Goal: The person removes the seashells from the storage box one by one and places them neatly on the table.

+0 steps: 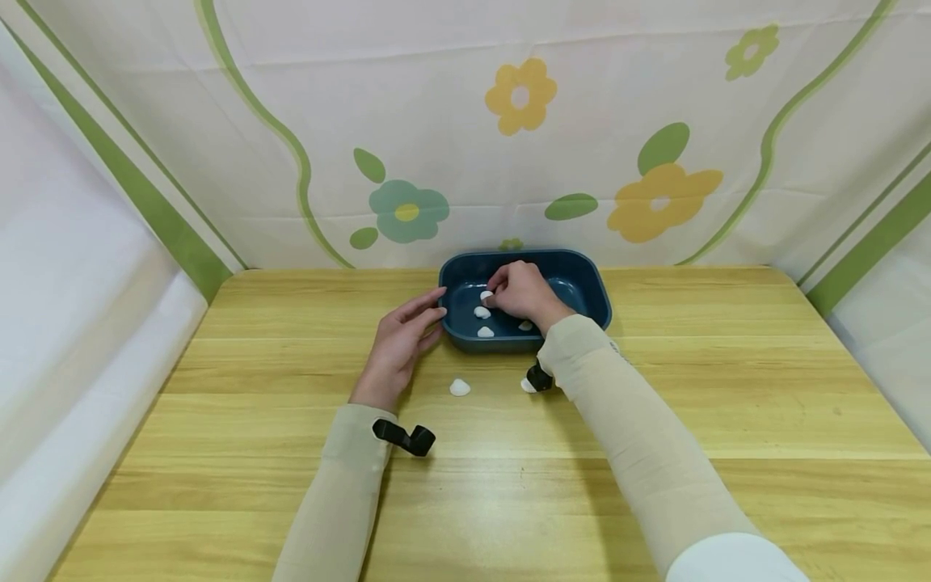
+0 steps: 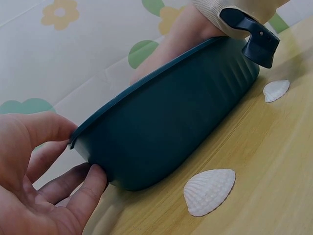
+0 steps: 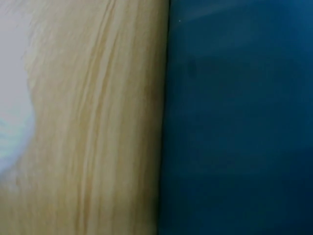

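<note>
- Tray [image 1: 489,346], dark blue with rounded corners: stands upright at the middle of the back edge of the wooden desk [image 1: 254,364].
- Left hand [image 1: 396,347]: reaches the tray's left end; fingers are spread, tips touching the rim and the end wall below it.
- Right hand [image 1: 525,293]: extends over the tray's front wall and pinches a white shell [image 1: 486,297] between thumb and fingers, inside the tray.
- Tray contents: a second shell [image 1: 482,313] lies just below the pinched one; a third shell [image 1: 485,332] lies near the front wall; a small pale piece [image 1: 525,326] shows partly beneath the right wrist.
- Desk surface, just in front of the tray: a ribbed shell [image 2: 209,192] lies toward the desk's left edge; another shell [image 2: 276,91] lies toward its right edge.
- Wrists: each carries a black camera mount [image 1: 411,439] over a beige sleeve [image 1: 342,493].
- Backdrop [image 1: 436,89]: flower-printed white cloth, beyond the desk's back edge.
</note>
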`<state>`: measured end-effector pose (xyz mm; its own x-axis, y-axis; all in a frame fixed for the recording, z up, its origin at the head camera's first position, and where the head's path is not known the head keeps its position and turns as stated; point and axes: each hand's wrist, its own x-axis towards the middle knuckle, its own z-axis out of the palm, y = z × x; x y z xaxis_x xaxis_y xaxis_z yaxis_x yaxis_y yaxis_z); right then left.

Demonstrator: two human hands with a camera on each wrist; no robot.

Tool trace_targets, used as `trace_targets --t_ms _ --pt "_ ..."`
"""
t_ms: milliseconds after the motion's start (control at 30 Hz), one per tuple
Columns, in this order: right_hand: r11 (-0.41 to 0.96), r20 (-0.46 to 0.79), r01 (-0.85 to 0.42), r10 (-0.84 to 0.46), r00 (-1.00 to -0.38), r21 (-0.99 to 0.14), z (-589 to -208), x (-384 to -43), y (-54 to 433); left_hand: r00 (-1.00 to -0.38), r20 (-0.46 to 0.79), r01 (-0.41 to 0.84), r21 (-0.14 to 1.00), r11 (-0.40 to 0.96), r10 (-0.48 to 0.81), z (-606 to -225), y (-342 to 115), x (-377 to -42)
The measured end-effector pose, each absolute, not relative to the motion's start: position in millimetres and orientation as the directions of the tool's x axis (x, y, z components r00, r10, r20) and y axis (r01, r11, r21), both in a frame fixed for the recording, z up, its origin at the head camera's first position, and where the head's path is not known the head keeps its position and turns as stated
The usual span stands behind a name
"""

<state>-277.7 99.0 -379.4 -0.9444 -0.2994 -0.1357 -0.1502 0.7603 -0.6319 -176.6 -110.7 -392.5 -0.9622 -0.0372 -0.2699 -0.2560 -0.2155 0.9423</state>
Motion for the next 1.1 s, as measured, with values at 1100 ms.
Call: trace_targets --t_ms 1100 --pt "0.659 -0.059 -0.198 -0.346 -0.937 -0.726 -379.5 -275.8 100.6 -0.96 -0.278 -0.263 0.938 -0.228 -0.035 -391.8 -110.5 -176.9"
